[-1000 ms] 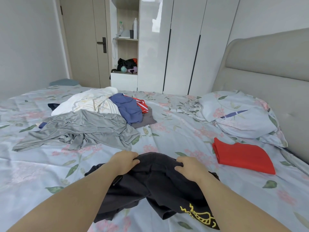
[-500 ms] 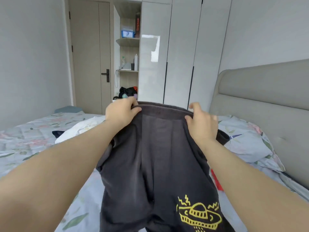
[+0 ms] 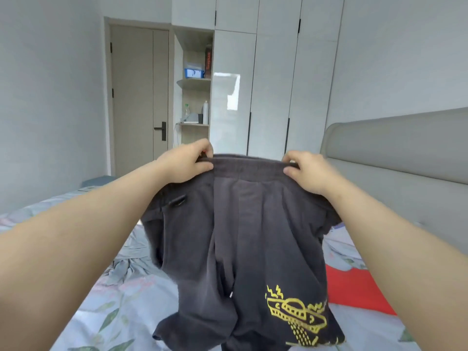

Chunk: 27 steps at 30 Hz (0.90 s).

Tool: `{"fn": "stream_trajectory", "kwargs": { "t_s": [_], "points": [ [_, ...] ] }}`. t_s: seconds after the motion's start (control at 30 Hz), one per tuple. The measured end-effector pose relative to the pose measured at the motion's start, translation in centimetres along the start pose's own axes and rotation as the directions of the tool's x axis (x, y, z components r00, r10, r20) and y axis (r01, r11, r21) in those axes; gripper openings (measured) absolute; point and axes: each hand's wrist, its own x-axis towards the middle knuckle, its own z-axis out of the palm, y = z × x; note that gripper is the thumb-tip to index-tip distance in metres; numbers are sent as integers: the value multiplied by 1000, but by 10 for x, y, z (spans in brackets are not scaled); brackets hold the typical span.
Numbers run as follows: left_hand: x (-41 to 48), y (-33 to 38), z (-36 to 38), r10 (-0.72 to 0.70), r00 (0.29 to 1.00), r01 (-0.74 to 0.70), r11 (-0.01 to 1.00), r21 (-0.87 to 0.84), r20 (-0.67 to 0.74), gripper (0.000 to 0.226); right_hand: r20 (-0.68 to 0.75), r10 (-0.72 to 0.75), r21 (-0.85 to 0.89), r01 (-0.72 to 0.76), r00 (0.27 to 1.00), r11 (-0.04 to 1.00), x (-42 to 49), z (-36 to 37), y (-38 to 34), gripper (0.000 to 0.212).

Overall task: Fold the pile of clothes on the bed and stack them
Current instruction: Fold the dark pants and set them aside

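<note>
Above the bed (image 3: 109, 307), dark grey shorts (image 3: 253, 236) hang stretched between both hands, held up by the waistband. At its left end the left hand (image 3: 187, 160) pinches the band with curled fingers; at its right end the right hand (image 3: 307, 172) grips it the same way. A yellow saucer print (image 3: 295, 310) marks the leg below the right hand. A red garment (image 3: 354, 290) lies on the bed under the right forearm. Open wardrobe shelves (image 3: 195, 83) hold a blue box (image 3: 193, 73) and a white bottle (image 3: 205, 112).
</note>
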Motion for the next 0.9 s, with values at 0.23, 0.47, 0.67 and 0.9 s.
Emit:
{"fn": "stream_trajectory", "kwargs": {
  "t_s": [0.23, 0.47, 0.67, 0.9],
  "points": [
    [-22, -14, 43, -122, 926, 128, 992, 7, 357, 33, 326, 48, 46, -67, 944, 997, -19, 25, 5, 29],
    [-25, 7, 88, -291, 881, 283, 956, 77, 373, 43, 432, 238, -7, -261, 870, 965, -28, 62, -9, 37],
    [-14, 29, 97, -391, 881, 424, 902, -78, 266, 39, 518, 257, 242, -428, 816, 871, -24, 58, -30, 18],
    [-15, 44, 105, -487, 759, 651, 588, -480, 433, 34, 645, 274, 515, -671, 713, 533, -38, 66, -46, 13]
  ]
}}
